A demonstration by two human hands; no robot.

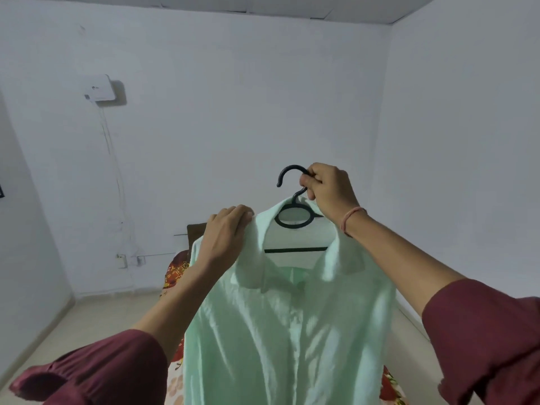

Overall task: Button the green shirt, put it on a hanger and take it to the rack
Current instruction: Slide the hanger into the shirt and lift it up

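The pale green shirt (280, 325) hangs in front of me on a black plastic hanger (293, 220), held up at chest height. My right hand (328, 191) grips the neck of the hanger just below its hook. My left hand (226, 238) lies on the shirt's left shoulder beside the collar, fingers curled over the fabric edge. The collar is folded down and the front placket looks closed, though the buttons are too faint to make out. No rack is in view.
A bed with a red and yellow floral cover (175, 273) lies behind and below the shirt. White walls stand ahead and to both sides, with a white box (99, 89) and a cable on the left. Pale floor (87, 323) lies to the left.
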